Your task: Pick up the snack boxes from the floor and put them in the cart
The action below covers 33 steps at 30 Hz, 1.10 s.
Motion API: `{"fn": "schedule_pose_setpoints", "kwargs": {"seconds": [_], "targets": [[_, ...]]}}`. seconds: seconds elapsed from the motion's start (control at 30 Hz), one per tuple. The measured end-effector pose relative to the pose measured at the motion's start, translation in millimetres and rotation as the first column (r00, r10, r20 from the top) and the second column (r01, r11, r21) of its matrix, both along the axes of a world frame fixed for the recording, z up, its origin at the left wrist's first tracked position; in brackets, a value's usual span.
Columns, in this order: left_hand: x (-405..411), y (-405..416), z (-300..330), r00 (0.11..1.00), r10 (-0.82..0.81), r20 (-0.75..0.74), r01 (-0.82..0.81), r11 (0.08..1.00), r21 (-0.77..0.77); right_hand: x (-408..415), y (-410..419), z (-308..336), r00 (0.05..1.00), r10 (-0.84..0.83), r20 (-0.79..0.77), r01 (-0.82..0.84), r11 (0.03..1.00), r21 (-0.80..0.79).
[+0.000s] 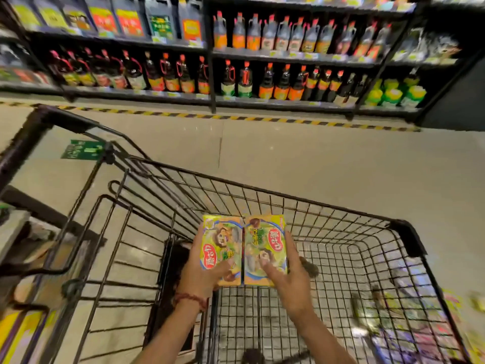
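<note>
Two yellow snack boxes with cartoon prints are held side by side over the basket of the black wire cart (309, 203). My left hand (202, 274) grips the left box (223, 243), thumb across its front. My right hand (291, 274) grips the right box (262, 240), thumb on its face and fingers along its right side. Both boxes hover above the cart's wire floor, near its left inner wall. A red thread bracelet circles my left wrist.
The cart's handle bar (23, 145) is at the upper left. Colourful packages (409, 327) lie blurred in the cart's right part. Shelves of dark sauce bottles (262, 74) line the far side of the aisle, behind a yellow-black floor stripe (236, 117).
</note>
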<state>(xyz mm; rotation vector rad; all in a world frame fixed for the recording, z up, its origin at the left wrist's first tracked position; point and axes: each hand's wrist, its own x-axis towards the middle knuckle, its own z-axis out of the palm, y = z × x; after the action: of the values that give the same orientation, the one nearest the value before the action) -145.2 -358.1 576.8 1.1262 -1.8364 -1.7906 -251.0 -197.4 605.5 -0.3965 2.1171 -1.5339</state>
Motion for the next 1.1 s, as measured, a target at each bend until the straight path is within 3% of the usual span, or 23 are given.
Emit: {"fn": "schedule_pose_setpoints", "kwargs": {"seconds": [0.33, 0.6, 0.7, 0.8, 0.9, 1.03, 1.1], "targets": [[-15, -21, -79, 0.977, 0.009, 0.214, 0.005, 0.998, -0.067, -28, -19, -99, 0.998, 0.057, 0.007, -0.058, 0.985, 0.163], [-28, -11, -104, 0.964, 0.077, 0.256, -0.06, 0.995, -0.073, -32, -21, -114, 0.996, 0.09, -0.012, -0.085, 0.97, 0.227], [-26, -8, -100, 0.935, 0.074, 0.347, -0.032, 0.991, -0.127, -34, -25, -106, 0.979, 0.188, -0.084, -0.141, 0.908, 0.394], [-24, -8, -99, 0.874, 0.077, 0.48, 0.082, 0.95, -0.302, -37, -25, -100, 0.934, 0.32, -0.16, -0.129, 0.719, 0.683], [-23, -7, -98, 0.811, 0.134, 0.569, 0.105, 0.925, -0.366, -37, -22, -105, 0.886, 0.342, -0.313, -0.025, 0.71, 0.704], [-25, -5, -86, 0.815, 0.152, 0.558, 0.147, 0.879, -0.454, -40, -16, -111, 0.872, 0.392, -0.292, -0.036, 0.647, 0.761], [-26, -4, -78, 0.804, 0.145, 0.576, 0.223, 0.825, -0.519, -39, -15, -105, 0.838, 0.38, -0.39, 0.025, 0.688, 0.725]]}}
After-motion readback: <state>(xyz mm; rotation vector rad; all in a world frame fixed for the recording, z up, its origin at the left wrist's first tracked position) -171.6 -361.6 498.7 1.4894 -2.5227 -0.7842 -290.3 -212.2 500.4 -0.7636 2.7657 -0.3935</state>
